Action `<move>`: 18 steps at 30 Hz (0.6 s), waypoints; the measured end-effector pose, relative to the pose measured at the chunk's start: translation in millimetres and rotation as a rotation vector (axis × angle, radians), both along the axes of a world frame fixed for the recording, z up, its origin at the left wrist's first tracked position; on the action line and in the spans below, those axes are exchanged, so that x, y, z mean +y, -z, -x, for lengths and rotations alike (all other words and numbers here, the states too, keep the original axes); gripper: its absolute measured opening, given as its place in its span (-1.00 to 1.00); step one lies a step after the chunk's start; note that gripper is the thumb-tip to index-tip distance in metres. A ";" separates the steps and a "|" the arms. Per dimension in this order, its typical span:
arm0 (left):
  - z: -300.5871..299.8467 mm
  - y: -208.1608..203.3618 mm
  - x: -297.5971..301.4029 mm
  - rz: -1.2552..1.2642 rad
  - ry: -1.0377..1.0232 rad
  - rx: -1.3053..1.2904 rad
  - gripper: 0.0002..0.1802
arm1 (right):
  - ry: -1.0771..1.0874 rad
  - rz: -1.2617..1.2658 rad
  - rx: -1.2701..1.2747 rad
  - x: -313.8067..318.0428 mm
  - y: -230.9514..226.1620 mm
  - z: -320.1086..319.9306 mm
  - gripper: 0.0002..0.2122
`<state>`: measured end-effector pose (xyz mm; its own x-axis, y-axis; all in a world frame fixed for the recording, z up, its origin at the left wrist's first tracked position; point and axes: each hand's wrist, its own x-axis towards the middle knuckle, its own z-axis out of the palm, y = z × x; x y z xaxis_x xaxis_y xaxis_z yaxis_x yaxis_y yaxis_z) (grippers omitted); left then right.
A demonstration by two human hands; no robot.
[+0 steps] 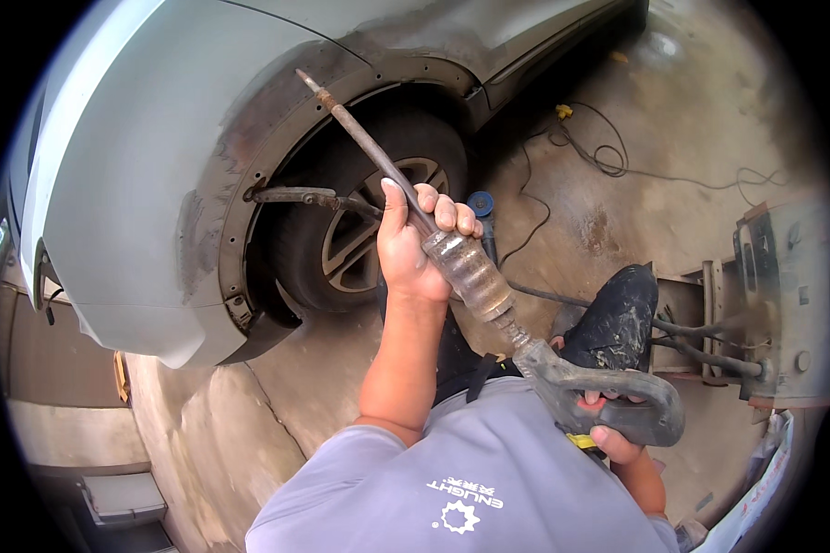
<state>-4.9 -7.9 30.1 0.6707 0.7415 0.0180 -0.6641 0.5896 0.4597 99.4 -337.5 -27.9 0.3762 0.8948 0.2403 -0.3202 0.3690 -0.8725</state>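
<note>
A slide hammer dent puller (470,274) lies diagonally across the view, its pointed tip in front of the car's sanded wheel arch (249,138). I cannot tell whether the tip touches the metal. My left hand (417,241) is wrapped around the steel shaft, just above the ribbed, worn sliding weight. Down by my torso, my right hand (615,433) grips the puller's black looped handle, which has a red trigger; the handle partly hides its fingers. A metal bar-like clamp (295,195) sits on the arch edge, below the shaft.
Behind the arch stands the car wheel (350,249). A blue-headed tool (480,205) rests near my knee. On the concrete floor lies a looped black cable (609,157) with a yellow plug (563,111). At right, thick cables join a grey machine (788,304).
</note>
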 end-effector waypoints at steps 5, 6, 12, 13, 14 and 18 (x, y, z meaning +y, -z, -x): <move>-1.8 5.4 3.6 -0.014 0.003 -0.029 -0.38 | 0.041 0.008 0.027 0.0 1.5 3.5 -0.41; -1.1 6.4 4.5 -0.025 -0.002 -0.032 -0.38 | 0.032 -0.052 0.037 1.8 10.6 4.1 -0.40; -0.3 3.4 1.3 0.005 -0.010 -0.003 -0.37 | -0.051 -0.134 -0.003 11.7 4.5 -4.1 -0.35; 0.2 2.9 1.2 0.005 -0.013 0.003 -0.37 | -0.046 -0.120 0.020 11.1 3.5 -3.0 -0.35; -0.6 2.2 1.1 0.003 -0.011 0.010 -0.37 | -0.030 -0.142 0.036 10.2 5.8 -1.4 -0.36; -1.3 2.1 0.8 0.008 -0.009 0.003 -0.37 | -0.019 -0.090 0.072 6.0 4.3 -0.1 -0.37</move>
